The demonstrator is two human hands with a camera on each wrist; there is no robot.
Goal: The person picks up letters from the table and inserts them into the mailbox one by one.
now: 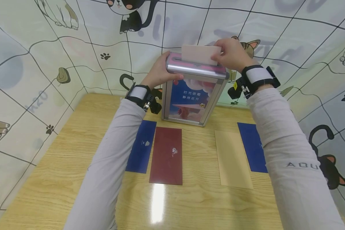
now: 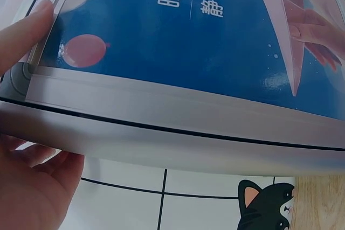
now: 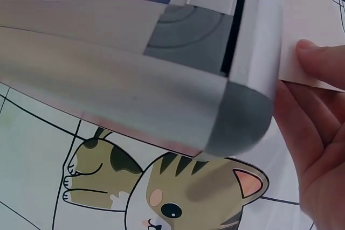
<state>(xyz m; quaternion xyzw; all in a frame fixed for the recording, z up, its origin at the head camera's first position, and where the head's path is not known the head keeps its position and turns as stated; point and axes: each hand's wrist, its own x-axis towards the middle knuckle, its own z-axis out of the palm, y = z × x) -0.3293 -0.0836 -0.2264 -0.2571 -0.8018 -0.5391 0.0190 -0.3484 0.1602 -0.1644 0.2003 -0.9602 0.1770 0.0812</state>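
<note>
Cat-print cloth (image 1: 95,64) backs the desk (image 1: 201,204). Near its far edge, the right hand (image 1: 232,52) pinches a pale envelope (image 1: 197,53) at the top slot (image 1: 176,59) of a box (image 1: 191,95); the left hand (image 1: 160,72) grips its upper left corner. In front lie a red envelope (image 1: 166,161), a cream envelope (image 1: 233,159) and two blue envelopes (image 1: 139,153).

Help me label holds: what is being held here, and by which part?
The right grip pinches the pale paper by its right edge; the left grip holds the box at its upper left corner.
</note>
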